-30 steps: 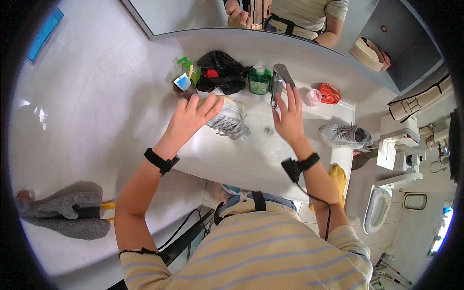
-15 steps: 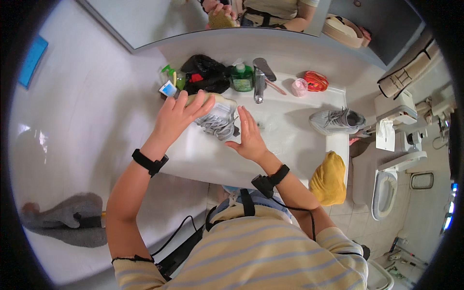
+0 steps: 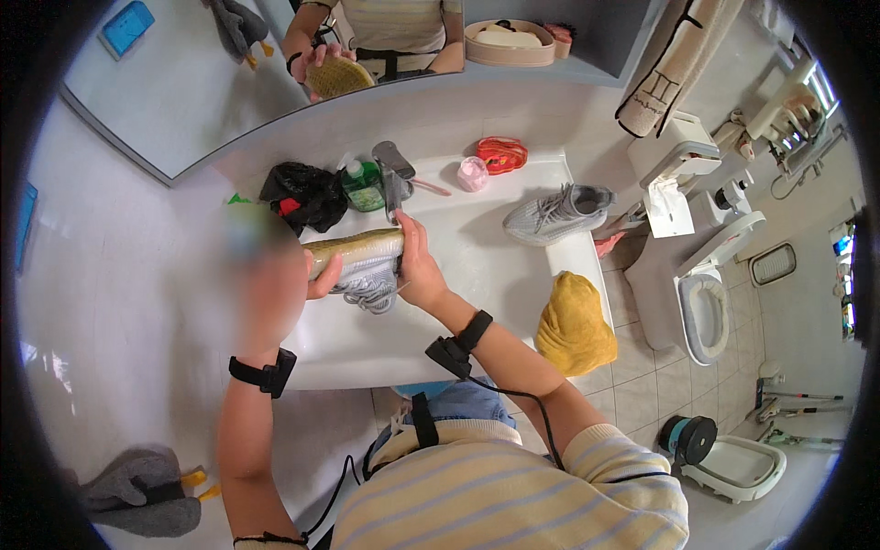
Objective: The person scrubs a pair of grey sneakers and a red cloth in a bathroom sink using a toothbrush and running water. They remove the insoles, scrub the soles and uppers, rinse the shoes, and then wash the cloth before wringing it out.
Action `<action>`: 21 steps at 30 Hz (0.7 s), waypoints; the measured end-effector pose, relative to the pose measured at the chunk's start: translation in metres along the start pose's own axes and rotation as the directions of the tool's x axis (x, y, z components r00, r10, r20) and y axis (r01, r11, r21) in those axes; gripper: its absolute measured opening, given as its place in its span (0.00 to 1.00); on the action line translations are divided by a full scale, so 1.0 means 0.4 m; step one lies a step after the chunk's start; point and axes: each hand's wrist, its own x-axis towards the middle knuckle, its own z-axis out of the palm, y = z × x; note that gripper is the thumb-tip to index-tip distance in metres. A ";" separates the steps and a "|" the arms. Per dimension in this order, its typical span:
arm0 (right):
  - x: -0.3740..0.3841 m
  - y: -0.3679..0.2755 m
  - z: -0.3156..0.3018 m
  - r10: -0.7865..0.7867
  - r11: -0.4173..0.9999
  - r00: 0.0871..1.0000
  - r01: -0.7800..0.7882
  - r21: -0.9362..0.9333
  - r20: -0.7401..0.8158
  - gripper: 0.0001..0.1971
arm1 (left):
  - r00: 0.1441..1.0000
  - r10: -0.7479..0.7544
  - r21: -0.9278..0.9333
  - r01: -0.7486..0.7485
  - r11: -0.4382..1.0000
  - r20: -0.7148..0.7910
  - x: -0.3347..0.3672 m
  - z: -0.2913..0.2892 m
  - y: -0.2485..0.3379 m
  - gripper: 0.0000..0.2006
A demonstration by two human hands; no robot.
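A grey knit sneaker (image 3: 368,280) is held over the left part of the white sink (image 3: 486,275). Its yellowish sole (image 3: 359,247) faces up and away, while the laces point toward me. My left hand (image 3: 291,286) grips the shoe's left end; a smeared patch hides much of this hand, but its fingertips show on the sole's edge. At the other end, my right hand (image 3: 418,269) wraps round the shoe with its fingers over the sole. The matching grey sneaker (image 3: 559,215) rests on the sink's right rim.
Behind the sink stand a black plastic bag (image 3: 307,197), a green bottle (image 3: 364,186), the faucet (image 3: 394,179), a pink cup (image 3: 473,174) and a red packet (image 3: 501,155). A yellow cloth (image 3: 576,323) hangs over the front right corner. Above is a mirror (image 3: 229,101).
The sneaker has been turned so its sole faces up. My right hand, open beside the shoe before, now grips its right end. The whole view has shifted toward the right.
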 end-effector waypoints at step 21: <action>-0.001 0.031 -0.352 0.285 0.950 0.793 -0.156 -0.272 0.539 0.34 | 0.673 -0.414 -0.509 0.737 0.445 0.613 -0.007 -0.078 0.273 0.39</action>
